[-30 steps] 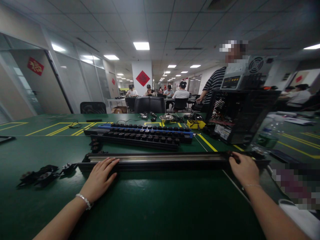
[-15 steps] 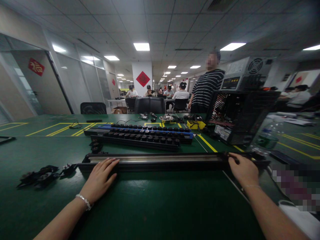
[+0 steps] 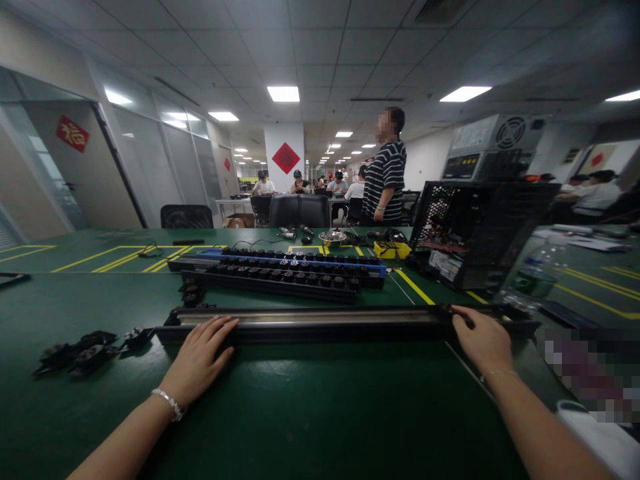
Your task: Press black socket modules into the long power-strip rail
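A long black channel housing (image 3: 345,331) with a shiny metal inner strip lies crosswise in front of me. My left hand (image 3: 205,350) rests on its left part, fingers stretched flat along the near wall. At the right end, my right hand (image 3: 483,337) curls its thumb and index finger at a small dark module (image 3: 443,312) seated in the channel; its details are hard to see. Several loose black socket modules (image 3: 93,350) lie on the table left of the housing. More modules (image 3: 191,292) stand just behind its left end.
Behind the housing lie black and blue strips filled with sockets (image 3: 295,275). A metal bowl (image 3: 333,237) and yellow box (image 3: 393,249) stand farther back. At right are an open computer case (image 3: 485,230) and a plastic bottle (image 3: 537,277). A person in a striped shirt (image 3: 385,177) stands beyond the table.
My right hand has slid slightly left along the housing, the small dark module moving with it. My left hand stays put. The person in stripes has walked left.
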Available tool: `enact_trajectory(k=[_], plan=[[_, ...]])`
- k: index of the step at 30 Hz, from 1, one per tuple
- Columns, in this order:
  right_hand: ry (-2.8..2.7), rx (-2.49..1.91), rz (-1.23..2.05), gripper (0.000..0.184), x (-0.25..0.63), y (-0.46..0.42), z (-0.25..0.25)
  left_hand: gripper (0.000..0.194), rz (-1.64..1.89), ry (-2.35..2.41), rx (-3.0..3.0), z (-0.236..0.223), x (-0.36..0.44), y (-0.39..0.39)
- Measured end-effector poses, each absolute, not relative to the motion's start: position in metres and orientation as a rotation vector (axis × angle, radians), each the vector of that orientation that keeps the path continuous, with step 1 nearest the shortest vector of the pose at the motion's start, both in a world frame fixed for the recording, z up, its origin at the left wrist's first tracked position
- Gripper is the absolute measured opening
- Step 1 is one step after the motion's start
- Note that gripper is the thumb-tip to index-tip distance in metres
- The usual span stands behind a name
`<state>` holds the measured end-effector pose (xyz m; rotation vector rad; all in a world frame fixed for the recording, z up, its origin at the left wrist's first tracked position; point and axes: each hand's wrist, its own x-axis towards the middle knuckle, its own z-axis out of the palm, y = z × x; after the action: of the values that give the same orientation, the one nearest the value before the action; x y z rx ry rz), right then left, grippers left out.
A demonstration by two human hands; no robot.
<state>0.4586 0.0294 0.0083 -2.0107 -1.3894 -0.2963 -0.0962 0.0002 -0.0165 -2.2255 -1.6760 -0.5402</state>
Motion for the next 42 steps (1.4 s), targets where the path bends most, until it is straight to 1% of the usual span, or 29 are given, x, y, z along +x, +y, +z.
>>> enact_trajectory(k=[13,29,42], plan=[[-1.520,-1.831,-0.416,0.040,0.460,0.037,-0.005,0.049,-0.546,-1.662,-2.230,-0.018,-0.097,0.001],[-1.625,-1.775,-0.244,0.039,0.446,0.036,0.000,0.049,-0.544,-1.648,-2.228,-0.021,-0.099,0.002],[-1.686,-1.696,-0.221,0.038,0.430,0.033,0.004,0.049,-0.551,-1.644,-2.240,-0.020,-0.098,0.002]])
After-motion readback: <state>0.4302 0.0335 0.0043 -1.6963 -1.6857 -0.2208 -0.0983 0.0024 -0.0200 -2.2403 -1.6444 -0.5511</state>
